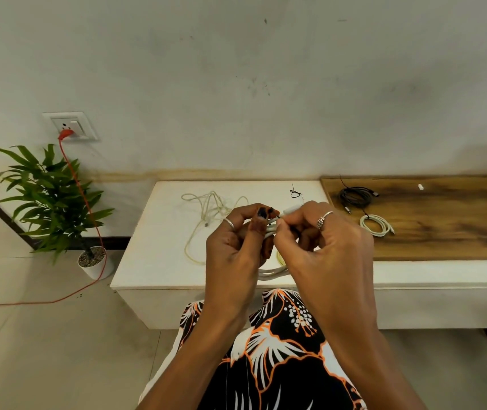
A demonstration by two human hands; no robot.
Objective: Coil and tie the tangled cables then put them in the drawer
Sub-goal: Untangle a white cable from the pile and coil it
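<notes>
while both hands work close together above the white low table [153,261], the left hand [236,250] curls its fingers round a white coiled cable [272,273] whose loops hang down between the hands. the right hand [319,241] pinches what looks like a thin black tie [277,216] at the top of the coil. i think the tying step is going on now. next the tie must be pulled snug so the loops do not slip out. a loose tangled white cable [207,211] lies on the table, not coiled yet. a tied black cable [354,196] and a tied white cable [376,224] rest on the brown wooden board [443,220]. no drawer shows. no words can be read anywhere.
</notes>
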